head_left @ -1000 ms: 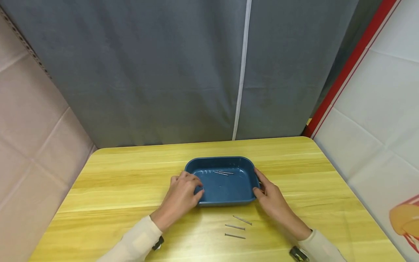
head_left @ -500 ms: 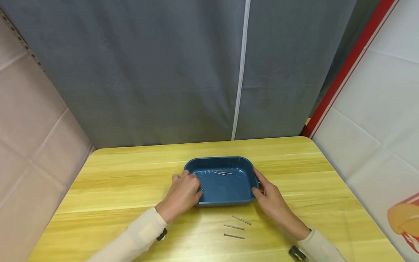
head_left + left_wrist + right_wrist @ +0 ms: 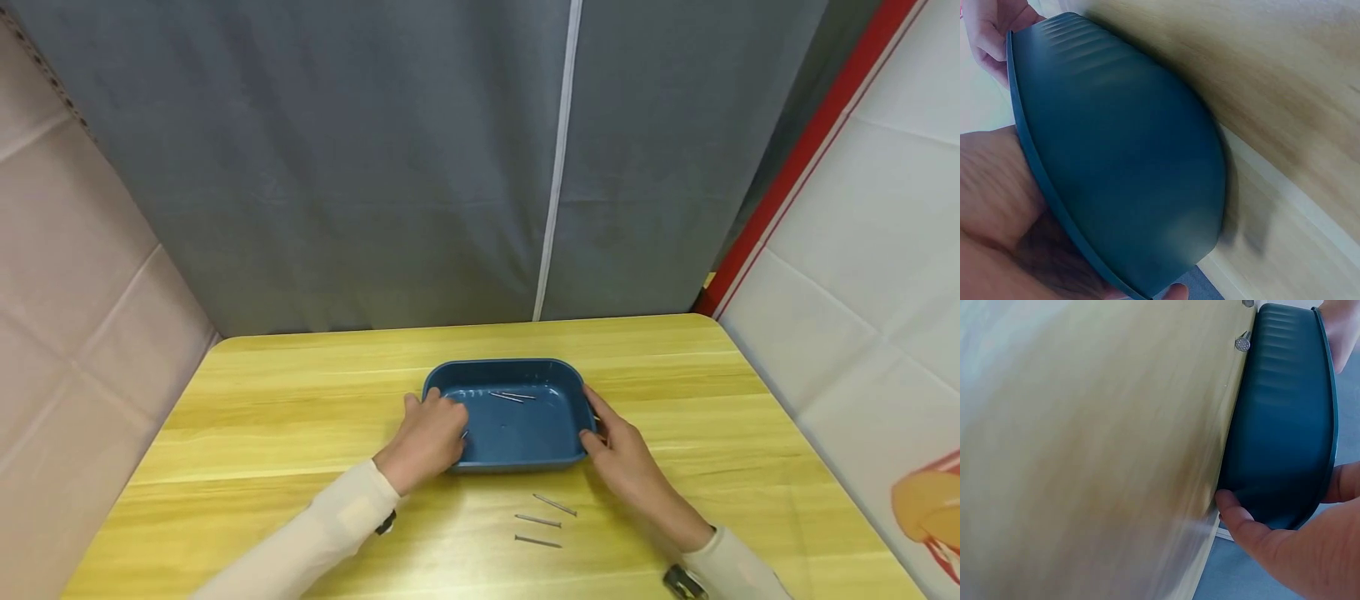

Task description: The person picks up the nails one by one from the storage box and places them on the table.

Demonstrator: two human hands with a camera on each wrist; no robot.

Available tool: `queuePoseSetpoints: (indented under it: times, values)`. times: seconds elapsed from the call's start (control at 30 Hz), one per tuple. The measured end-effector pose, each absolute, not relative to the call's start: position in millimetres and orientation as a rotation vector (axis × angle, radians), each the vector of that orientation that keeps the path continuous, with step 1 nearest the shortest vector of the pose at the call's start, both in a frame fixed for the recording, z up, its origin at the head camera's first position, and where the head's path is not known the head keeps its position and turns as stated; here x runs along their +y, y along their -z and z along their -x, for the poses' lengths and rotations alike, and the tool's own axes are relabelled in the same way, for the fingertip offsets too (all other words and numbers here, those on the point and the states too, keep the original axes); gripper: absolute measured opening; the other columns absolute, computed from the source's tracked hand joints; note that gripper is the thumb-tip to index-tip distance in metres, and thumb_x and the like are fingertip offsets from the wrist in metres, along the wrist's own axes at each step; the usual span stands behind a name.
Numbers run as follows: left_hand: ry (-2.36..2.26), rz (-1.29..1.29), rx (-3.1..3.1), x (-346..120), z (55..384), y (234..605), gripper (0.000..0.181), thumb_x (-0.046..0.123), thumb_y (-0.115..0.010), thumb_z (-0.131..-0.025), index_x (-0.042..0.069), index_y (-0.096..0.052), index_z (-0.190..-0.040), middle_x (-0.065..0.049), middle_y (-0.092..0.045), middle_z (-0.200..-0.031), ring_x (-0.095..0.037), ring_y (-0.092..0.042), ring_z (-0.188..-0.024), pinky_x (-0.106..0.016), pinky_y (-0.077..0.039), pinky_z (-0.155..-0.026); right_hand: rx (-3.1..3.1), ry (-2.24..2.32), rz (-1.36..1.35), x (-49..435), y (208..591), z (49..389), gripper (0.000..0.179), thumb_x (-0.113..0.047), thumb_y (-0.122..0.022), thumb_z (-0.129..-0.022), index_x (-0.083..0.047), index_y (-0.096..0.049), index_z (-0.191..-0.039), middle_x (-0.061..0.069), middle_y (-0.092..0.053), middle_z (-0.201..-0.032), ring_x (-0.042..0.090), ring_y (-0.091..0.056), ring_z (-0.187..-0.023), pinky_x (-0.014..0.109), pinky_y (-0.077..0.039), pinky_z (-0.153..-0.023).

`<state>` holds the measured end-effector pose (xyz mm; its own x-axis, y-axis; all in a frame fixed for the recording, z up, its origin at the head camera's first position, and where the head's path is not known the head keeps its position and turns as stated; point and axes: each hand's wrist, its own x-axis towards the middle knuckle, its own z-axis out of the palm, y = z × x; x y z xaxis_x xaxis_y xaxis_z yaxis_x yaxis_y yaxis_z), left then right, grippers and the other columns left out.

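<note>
A dark blue plastic tray (image 3: 517, 433) sits on the table, with two thin nails (image 3: 512, 396) lying toward its back wall. My left hand (image 3: 431, 435) reaches over the tray's left end with its fingers curled down inside. A short bit of a nail (image 3: 465, 433) shows beside those fingers, which seem to pinch it; the fingertips are hidden. At the opposite end, my right hand (image 3: 621, 446) grips the tray's side. In the right wrist view, its thumb (image 3: 1241, 522) presses low on the outer wall of the tray (image 3: 1282, 412), with another finger behind the rim.
Three nails (image 3: 538, 521) lie on the wood-grain table (image 3: 300, 417) in front of the tray. A grey curtain (image 3: 337, 167) hangs behind the table's far edge. Pale panels stand at both sides, the right panel (image 3: 862, 292) edged in red.
My left hand has turned and shifted slightly right and inward, its knuckles now covering more of the tray's left end. The right hand, the tray and the loose nails stay in place.
</note>
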<state>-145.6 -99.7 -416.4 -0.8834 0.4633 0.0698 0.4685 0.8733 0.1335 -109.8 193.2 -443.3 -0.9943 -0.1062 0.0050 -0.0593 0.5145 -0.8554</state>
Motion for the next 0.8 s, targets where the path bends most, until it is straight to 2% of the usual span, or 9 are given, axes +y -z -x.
queuePoseSetpoints:
  times: [0.27,0.5,0.8]
  values:
    - [0.162,0.733,-3.026,-95,150,420,0.012,0.002,-0.083,-0.087,0.010,-0.077,-0.080,-0.010,-0.071,-0.081,-0.029,-0.051,-0.079,-0.059,-0.046,-0.077,2.689,1.508,0.150,194,442,110,0.069,0.000,-0.053,-0.109,-0.001,-0.028,-0.173,0.029,-0.034,-0.173,0.046,-0.058,-0.143,0.028,-0.055,-0.086]
    - [0.116,0.719,-3.065,-91,155,424,0.012,0.001,-0.081,-0.090,0.011,-0.077,-0.083,-0.010,-0.071,-0.083,-0.030,-0.055,-0.082,-0.065,-0.049,-0.084,2.677,1.508,0.138,196,443,110,0.069,0.000,-0.052,-0.109,-0.002,-0.027,-0.174,0.028,-0.031,-0.175,0.046,-0.057,-0.144,0.027,-0.054,-0.082]
    - [0.093,0.708,-3.087,-88,155,423,0.010,0.002,-0.081,-0.089,0.011,-0.078,-0.087,-0.011,-0.073,-0.088,-0.032,-0.058,-0.086,-0.068,-0.050,-0.088,2.682,1.521,0.157,196,442,109,0.069,0.001,-0.053,-0.109,-0.002,-0.027,-0.173,0.027,-0.029,-0.176,0.047,-0.054,-0.146,0.030,-0.055,-0.087]
